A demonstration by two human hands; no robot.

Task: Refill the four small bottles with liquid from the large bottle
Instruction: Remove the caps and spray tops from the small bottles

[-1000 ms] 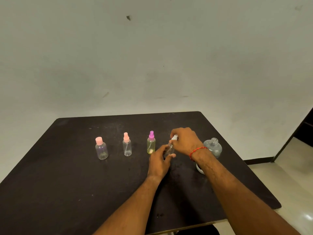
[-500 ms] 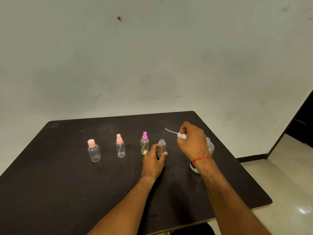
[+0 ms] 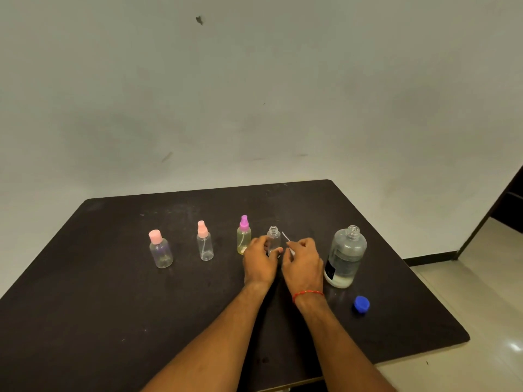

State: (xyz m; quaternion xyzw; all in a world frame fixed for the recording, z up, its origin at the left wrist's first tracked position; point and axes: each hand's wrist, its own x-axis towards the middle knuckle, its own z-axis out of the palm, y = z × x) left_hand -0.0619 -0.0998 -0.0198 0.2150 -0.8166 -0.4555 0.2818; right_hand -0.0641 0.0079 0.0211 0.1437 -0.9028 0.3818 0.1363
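Note:
Four small clear bottles stand in a row on the black table [image 3: 113, 306]. The pink-capped bottle [image 3: 160, 249] is leftmost, then a pink-sprayer bottle [image 3: 205, 242], then a yellowish bottle with a purple sprayer [image 3: 244, 236]. The fourth small bottle [image 3: 274, 239] is uncapped; my left hand [image 3: 259, 261] grips its lower body. My right hand [image 3: 304, 260] is just to its right, holding the white sprayer top [image 3: 286, 238], whose thin tube points up. The large bottle [image 3: 344, 257], uncapped and holding clear liquid, stands right of my right hand.
A blue cap [image 3: 361, 304] lies on the table in front of the large bottle, near the right edge. A pale wall rises behind the table. Tiled floor [image 3: 481, 278] and a dark doorway lie to the right.
My right hand pulled the sprayer top out of the fourth bottle, then lowered it beside the bottle. The left hand kept hold of the bottle. The view shifted, showing the large bottle and blue cap.

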